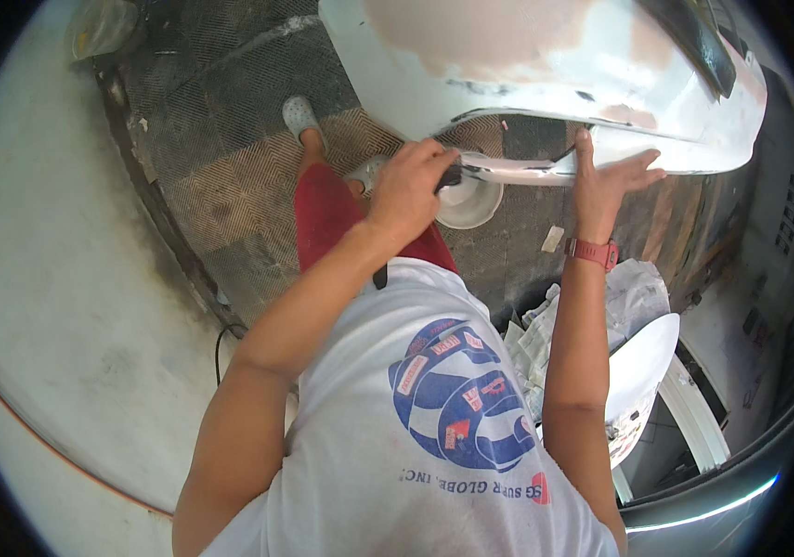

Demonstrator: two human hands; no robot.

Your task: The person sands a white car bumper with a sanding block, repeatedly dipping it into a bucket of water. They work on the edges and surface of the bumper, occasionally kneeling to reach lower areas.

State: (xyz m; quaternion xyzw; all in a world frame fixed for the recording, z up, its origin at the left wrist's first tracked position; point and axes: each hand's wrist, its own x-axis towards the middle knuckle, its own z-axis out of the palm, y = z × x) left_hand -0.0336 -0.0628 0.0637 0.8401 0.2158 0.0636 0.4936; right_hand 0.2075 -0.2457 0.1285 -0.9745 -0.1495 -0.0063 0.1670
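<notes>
- The left hand (408, 186) grips a sander (460, 190), whose round white disc sits just under the lower edge of a white car panel (546, 65).
- The right hand (606, 176) lies flat and open against that edge.
- Crumpled paper (634, 292) lies near the right forearm.
- The floor (230, 139) is a dark patterned mat.

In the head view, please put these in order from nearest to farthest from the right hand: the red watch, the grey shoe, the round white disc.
From the right hand:
1. Red watch, on that same wrist, just below the hand.
2. Round white disc, to the left, beside the left hand.
3. Grey shoe, far left on the patterned floor mat.
</notes>
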